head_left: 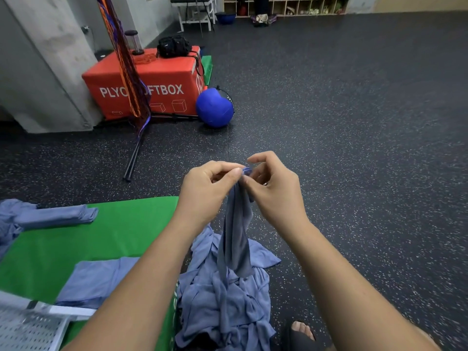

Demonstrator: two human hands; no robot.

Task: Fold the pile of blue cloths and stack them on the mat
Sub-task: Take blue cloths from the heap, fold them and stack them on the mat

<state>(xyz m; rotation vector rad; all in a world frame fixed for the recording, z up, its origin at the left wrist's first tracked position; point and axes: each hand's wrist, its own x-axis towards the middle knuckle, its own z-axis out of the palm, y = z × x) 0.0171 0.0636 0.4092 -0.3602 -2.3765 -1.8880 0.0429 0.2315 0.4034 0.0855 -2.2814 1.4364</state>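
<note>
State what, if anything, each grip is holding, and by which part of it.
The left grip and the right grip both pinch one blue cloth by its bunched top edge; the rest hangs down over the pile.

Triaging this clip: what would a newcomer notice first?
At centre the left hand and right hand pinch the top edge of one blue cloth, which hangs over the rumpled pile on the floor. To the left lies the green mat with folded cloths; behind it stand a red box and a blue ball.
</note>
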